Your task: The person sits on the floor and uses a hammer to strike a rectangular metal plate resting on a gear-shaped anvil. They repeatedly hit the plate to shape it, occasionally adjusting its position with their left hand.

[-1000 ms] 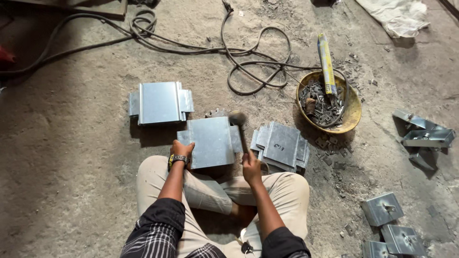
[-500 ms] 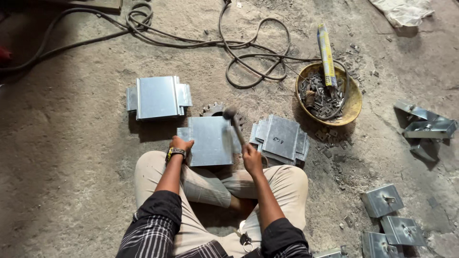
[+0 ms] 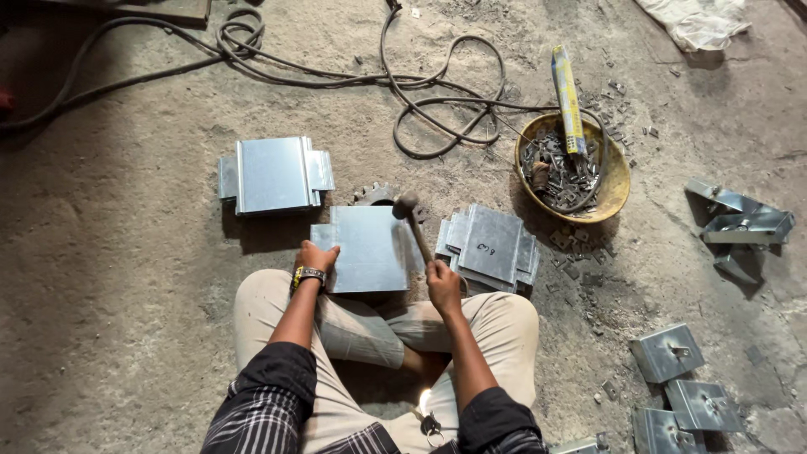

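Right hand [image 3: 443,284] has its grip wrapped tight on the hammer [image 3: 414,223] handle; long axis runs toward 11 o'clock, head sitting at the sheet metal plate [image 3: 370,248]'s upper right corner. Left hand [image 3: 315,256] is pressed flat on the plate's left edge, fingers closed over the rim, pinning it to the floor [image 3: 109,252] just ahead of the knees. Stack of bent plates [image 3: 492,245] lies at 3 o'clock of the hammer, just beside.

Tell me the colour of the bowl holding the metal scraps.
The bowl is yellow, seen best in the head view.
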